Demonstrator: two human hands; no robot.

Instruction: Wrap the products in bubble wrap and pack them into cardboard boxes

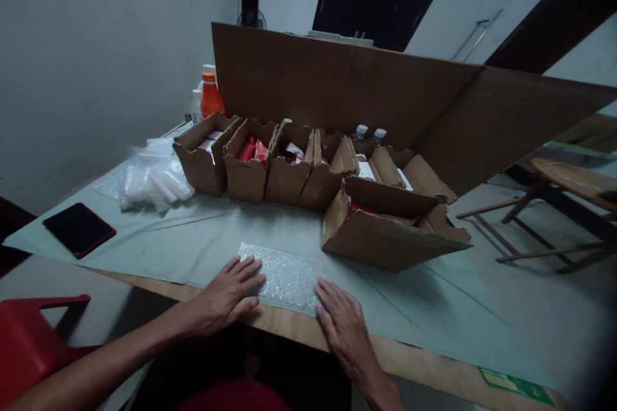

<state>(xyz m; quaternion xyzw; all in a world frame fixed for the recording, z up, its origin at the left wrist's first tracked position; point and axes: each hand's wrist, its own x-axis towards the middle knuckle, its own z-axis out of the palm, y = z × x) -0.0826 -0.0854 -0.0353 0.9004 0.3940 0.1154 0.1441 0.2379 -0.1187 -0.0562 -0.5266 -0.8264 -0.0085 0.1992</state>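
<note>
A sheet of clear bubble wrap (284, 275) lies flat near the table's front edge. My left hand (230, 292) rests palm down on its left end, fingers spread. My right hand (341, 321) lies flat at its right end, fingertips touching the wrap. Neither hand grips anything. Just beyond the wrap, to the right, stands an open cardboard box (385, 231) with something red inside.
A row of small open cardboard boxes (250, 164) holds packets. Behind them leans a large cardboard panel (347, 87). Clear plastic bags (152, 176), an orange bottle (211, 96) and a dark red-edged tablet (78, 228) lie left. Red chair (29, 340) at lower left; wooden furniture (569, 205) at right.
</note>
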